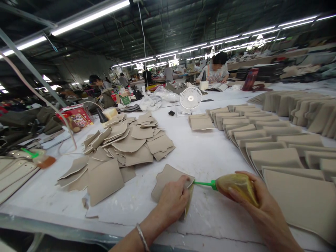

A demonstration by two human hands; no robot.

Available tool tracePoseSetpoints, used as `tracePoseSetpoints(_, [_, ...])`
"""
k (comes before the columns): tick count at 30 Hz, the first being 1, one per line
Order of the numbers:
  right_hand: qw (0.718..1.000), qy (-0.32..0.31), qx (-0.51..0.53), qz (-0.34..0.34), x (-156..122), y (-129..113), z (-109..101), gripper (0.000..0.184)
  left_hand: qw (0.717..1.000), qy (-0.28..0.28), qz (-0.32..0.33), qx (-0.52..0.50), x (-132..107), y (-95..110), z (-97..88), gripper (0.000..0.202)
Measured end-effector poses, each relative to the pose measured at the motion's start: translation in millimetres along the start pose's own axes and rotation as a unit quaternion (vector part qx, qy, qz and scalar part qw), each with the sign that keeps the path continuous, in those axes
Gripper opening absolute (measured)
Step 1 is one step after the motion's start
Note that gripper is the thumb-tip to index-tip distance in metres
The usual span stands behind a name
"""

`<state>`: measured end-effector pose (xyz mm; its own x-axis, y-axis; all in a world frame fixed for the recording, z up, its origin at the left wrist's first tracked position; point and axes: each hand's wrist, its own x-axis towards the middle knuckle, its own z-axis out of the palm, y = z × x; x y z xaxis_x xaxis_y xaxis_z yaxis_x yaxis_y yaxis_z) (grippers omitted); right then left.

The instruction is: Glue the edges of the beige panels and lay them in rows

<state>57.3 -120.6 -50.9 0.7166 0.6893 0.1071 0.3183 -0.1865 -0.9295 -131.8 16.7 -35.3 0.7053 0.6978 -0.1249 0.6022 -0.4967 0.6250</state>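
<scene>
My right hand (258,201) is wrapped round a squeeze bottle (232,185) of yellowish liquid, tilted sideways. Its thin green nozzle touches or nearly touches the right edge of a beige leather-like piece (165,178). Over that piece lies my left hand (174,197), its fingers bent and gripping it near the nozzle tip. Part of the piece, or a second layer, hangs below the fingers with a yellowish face showing. A loose heap of similar beige pieces (131,140) lies to the left. On the right, folded beige pieces (275,157) stand in overlapping rows.
A small white fan (190,99) stands at the table's middle back. Another green-tipped bottle (42,159) lies at the left, near a red box (78,117) and a hanging cable. A dark red bottle (250,79) is farther back. Across the table a person (214,71) works.
</scene>
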Motion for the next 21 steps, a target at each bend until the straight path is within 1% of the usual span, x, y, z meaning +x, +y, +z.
tracePoseSetpoints(2, [1.000, -0.019, 0.013, 0.021, -12, 1, 1, 0.060, 1.000, 0.005, 0.006, -0.003, 0, -1, 0.2, 0.043])
tracePoseSetpoints(5, [0.994, -0.082, 0.035, 0.058, -31, 11, 2, 0.062, 1.000, 0.011, 0.003, -0.009, 0, -1, 0.4, 0.044])
tracePoseSetpoints(7, [0.988, -0.120, 0.053, 0.079, -37, 19, 2, 0.063, 1.000, 0.012, 0.001, -0.010, -1, -2, 0.5, 0.045])
tracePoseSetpoints(9, [0.988, -0.120, 0.063, 0.080, -36, 22, 1, 0.063, 1.000, 0.012, 0.001, -0.008, -1, -2, 0.6, 0.046])
tracePoseSetpoints(12, [0.996, -0.061, 0.038, 0.045, -30, 16, 0, 0.062, 1.000, 0.014, 0.000, -0.005, -3, -1, 0.8, 0.044])
tracePoseSetpoints(14, [0.998, -0.045, 0.021, 0.032, -30, 11, 0, 0.061, 1.000, 0.013, -0.003, -0.006, -3, 0, 1.3, 0.044])
tracePoseSetpoints(15, [0.998, -0.054, 0.021, 0.033, -32, 9, 0, 0.060, 1.000, 0.013, -0.003, -0.008, -4, 0, 1.6, 0.044])
tracePoseSetpoints(18, [0.991, -0.113, 0.044, 0.051, -42, 13, 1, 0.061, 1.000, 0.014, 0.000, -0.014, -4, 0, 2.4, 0.046])
tracePoseSetpoints(20, [0.984, -0.123, 0.095, 0.090, -45, 21, -1, 0.065, 1.000, 0.008, 0.000, -0.027, -3, 0, 0.7, 0.044])
tracePoseSetpoints(21, [0.975, -0.120, 0.144, 0.118, -44, 25, -3, 0.067, 0.999, 0.005, -0.003, -0.037, -3, -1, -1.4, 0.041])
